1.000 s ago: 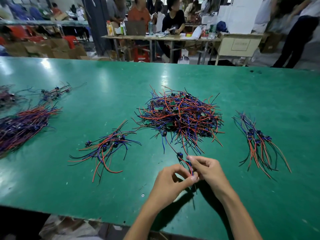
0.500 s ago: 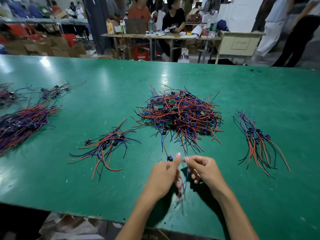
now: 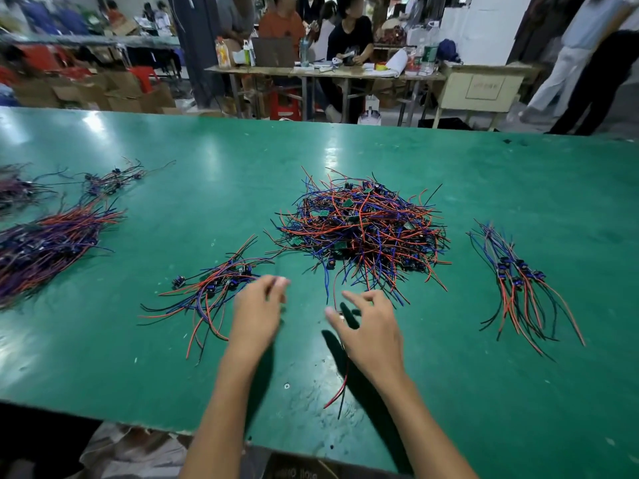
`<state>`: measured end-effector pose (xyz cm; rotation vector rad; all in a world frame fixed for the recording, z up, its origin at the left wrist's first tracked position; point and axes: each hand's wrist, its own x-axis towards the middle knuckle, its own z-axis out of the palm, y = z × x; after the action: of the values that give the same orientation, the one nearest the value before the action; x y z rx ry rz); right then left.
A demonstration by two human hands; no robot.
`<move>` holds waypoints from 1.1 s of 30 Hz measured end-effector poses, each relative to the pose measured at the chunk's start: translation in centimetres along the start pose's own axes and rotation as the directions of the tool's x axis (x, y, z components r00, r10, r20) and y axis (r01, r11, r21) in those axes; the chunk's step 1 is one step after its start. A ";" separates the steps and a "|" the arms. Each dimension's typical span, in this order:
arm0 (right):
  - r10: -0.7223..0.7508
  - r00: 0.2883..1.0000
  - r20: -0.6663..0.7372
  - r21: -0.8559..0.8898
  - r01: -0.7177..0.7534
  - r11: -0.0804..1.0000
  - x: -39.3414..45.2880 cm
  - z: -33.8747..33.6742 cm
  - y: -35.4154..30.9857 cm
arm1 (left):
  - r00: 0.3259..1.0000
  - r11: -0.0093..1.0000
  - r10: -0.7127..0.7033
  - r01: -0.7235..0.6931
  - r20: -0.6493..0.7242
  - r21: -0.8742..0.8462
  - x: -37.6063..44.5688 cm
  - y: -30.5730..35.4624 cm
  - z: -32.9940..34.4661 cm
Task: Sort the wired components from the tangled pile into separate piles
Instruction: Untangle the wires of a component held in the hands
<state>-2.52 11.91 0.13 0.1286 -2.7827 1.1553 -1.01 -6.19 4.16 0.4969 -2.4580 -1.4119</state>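
Your right hand (image 3: 370, 331) pinches one wired component (image 3: 340, 392), its leads trailing toward six o'clock; your left hand (image 3: 257, 314), blurred, looks loosely curled and empty. You seem mid-sort: the tangled pile (image 3: 363, 229) sits at twelve o'clock. Next, probably lay it straight on the matching pile.

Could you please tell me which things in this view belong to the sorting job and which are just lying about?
Belongs to the job:
tangled pile
small sorted pile
right sorted pile
large left bundle
wired component under the right hand
left hand

Just lying about:
orange bottle
cardboard boxes
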 end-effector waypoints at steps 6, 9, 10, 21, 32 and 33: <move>-0.032 0.999 -0.042 0.075 0.036 0.997 -0.2 0.8 1.0 | 0.969 0.756 -0.025 0.179 -0.246 0.630 1.4 -2.6 -2.0; 0.033 0.997 -0.070 0.401 -0.002 0.916 -0.3 0.2 1.8 | 0.957 0.880 0.179 -0.053 -0.227 0.472 -0.8 -2.5 0.7; 0.048 0.995 -0.085 0.495 0.000 0.869 -0.5 0.1 2.0 | 0.984 0.949 0.138 -0.099 -0.112 0.299 -1.6 -2.1 1.7; 0.137 0.981 -0.136 0.762 0.016 0.647 -1.2 -1.0 2.3 | 0.872 0.893 0.103 0.131 0.479 -0.430 -4.9 0.9 6.5; 0.158 0.987 -0.015 0.860 -0.068 0.505 -1.3 -1.5 2.3 | 0.780 0.914 0.181 0.092 0.599 -0.396 -4.8 -0.3 5.6; 0.158 0.987 -0.026 0.873 -0.054 0.485 -1.3 -1.7 2.3 | 0.767 0.915 0.188 0.090 0.613 -0.394 -4.8 -0.3 5.5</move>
<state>-1.37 14.75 -0.48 -0.0243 -1.8166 2.4234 1.26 -0.05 0.96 -0.1974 -2.4732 -2.2965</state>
